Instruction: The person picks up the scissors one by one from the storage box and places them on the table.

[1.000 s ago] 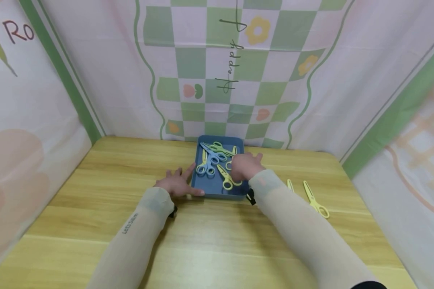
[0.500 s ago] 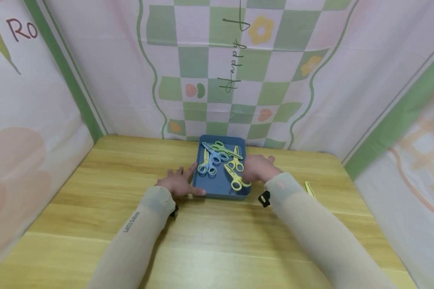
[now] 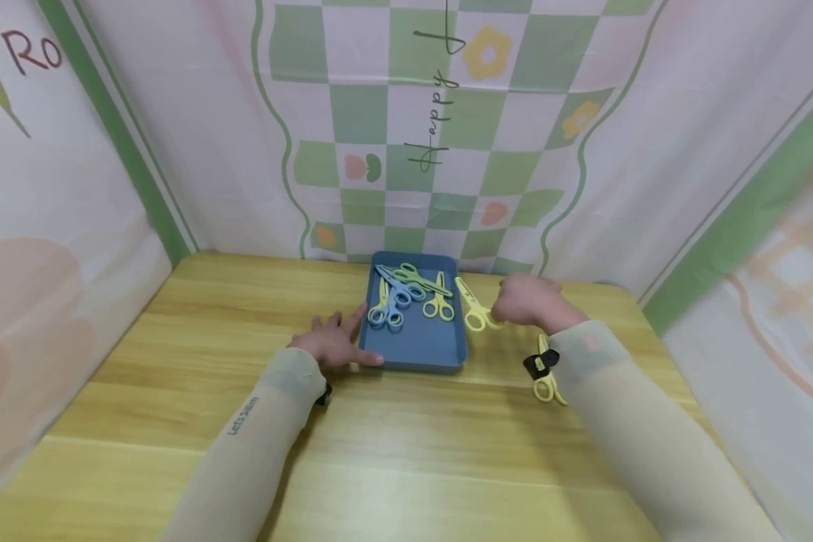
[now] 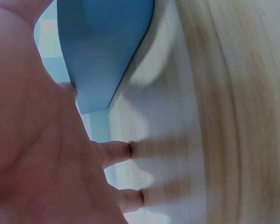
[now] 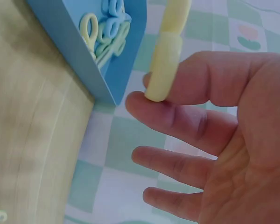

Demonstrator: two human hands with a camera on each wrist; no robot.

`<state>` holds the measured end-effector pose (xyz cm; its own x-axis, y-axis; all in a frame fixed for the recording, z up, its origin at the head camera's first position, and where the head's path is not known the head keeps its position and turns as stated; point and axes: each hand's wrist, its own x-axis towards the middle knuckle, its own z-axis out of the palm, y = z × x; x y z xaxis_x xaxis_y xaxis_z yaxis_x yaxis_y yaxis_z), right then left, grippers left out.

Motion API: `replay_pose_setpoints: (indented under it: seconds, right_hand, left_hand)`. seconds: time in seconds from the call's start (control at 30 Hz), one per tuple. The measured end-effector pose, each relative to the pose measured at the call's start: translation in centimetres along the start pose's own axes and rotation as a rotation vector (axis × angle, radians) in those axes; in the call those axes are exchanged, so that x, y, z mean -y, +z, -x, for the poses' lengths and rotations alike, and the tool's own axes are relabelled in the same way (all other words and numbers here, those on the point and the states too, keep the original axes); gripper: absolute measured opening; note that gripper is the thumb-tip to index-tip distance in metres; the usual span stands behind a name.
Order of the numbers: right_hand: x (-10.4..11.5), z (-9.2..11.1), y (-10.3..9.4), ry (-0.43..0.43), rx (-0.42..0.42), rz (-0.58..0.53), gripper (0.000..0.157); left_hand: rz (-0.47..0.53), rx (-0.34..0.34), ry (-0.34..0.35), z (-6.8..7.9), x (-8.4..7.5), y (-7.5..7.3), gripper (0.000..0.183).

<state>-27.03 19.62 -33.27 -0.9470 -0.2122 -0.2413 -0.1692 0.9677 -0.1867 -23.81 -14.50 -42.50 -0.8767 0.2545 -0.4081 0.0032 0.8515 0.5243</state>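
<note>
Yellow scissors (image 3: 471,302), just beside the right wall of the tray (image 3: 416,348), one handle loop clamped between thumb and finger of the right hand (image 3: 530,301); a firm pinch should limit blade swing; left hand (image 3: 330,345), fingers spread apart, touches the tray's left side, a brace best applied lightly; other scissors (image 3: 391,278) lie inside; a second yellow pair (image 3: 542,343) lies on the surface (image 3: 393,459).

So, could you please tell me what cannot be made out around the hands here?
- Head view: one handle loop of the held yellow scissors, partly hidden by the right hand.
- Head view: the middle of the tabletop scissors, behind the black wrist device.
- Right wrist view: the held yellow scissors' far end, cut off by the upper edge.
- Left wrist view: the tray's inside, behind its wall.
</note>
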Motion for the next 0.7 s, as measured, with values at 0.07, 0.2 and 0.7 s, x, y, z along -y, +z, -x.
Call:
replay_pose_setpoints:
  seconds: [0.07,0.2,0.7]
  right_hand:
    - [-0.5,0.4,-0.3,0.017,-0.017,-0.018,0.008]
    - [-1.4,1.1,-0.5,0.039,-0.044,-0.053,0.017]
    - [-3.5,3.2,2.4,0.083,-0.04,-0.045,0.017]
  left_hand:
    - [0.01,-0.002,0.008,0.1,0.0,-0.1,0.11]
    - [0.019,0.003,0.012,0.3,-0.1,0.0,0.109]
    - [0.017,0.015,0.005,-0.1,0.1,0.0,0.108]
